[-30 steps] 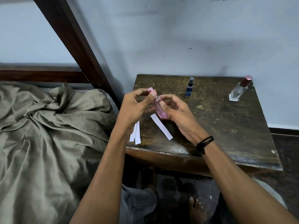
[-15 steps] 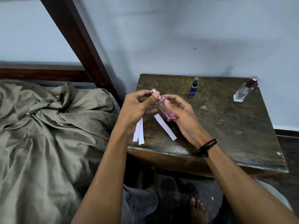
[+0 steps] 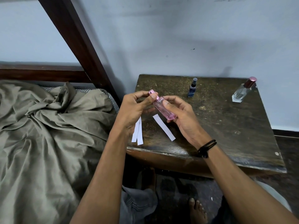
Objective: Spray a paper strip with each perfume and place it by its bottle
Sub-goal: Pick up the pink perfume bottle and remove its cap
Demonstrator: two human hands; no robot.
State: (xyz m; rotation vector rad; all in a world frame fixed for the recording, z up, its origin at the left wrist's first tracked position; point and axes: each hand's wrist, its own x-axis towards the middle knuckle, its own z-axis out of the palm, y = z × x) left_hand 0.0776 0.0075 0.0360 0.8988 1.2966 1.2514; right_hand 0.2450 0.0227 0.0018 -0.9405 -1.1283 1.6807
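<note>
Pink perfume bottle [image 3: 164, 109]: held in the air above the near-left part of the wooden table [image 3: 226, 126], tilted, cap end up and to the left, base down and to the right. Glass body is transparent pink.

Right hand [image 3: 182, 117]: wrapped around the lower body of the bottle, thumb pressed on its front face, fingers behind. Black cord bracelet [image 3: 206, 148] on that wrist.

Left hand [image 3: 134, 107]: pinched on the pink cap [image 3: 151, 92], thumb lying across the neck, fingertips curled over the top. Whether the cap is seated or lifted off the neck cannot be told.

Paper strips: one single strip [image 3: 163, 127] lies flat on the table just below the bottle, running diagonally. Two more strips [image 3: 137, 135] lie together near the left edge, partly hidden under the left hand and overlapping each other.

Other bottles: small blue bottle [image 3: 192, 88] with a dark sprayer stands upright near the back of the table. Clear bottle [image 3: 242, 91] with a maroon cap stands at the back right corner, well apart from the blue one.

Left of the table: bed with rumpled olive sheet [image 3: 45, 126].
</note>
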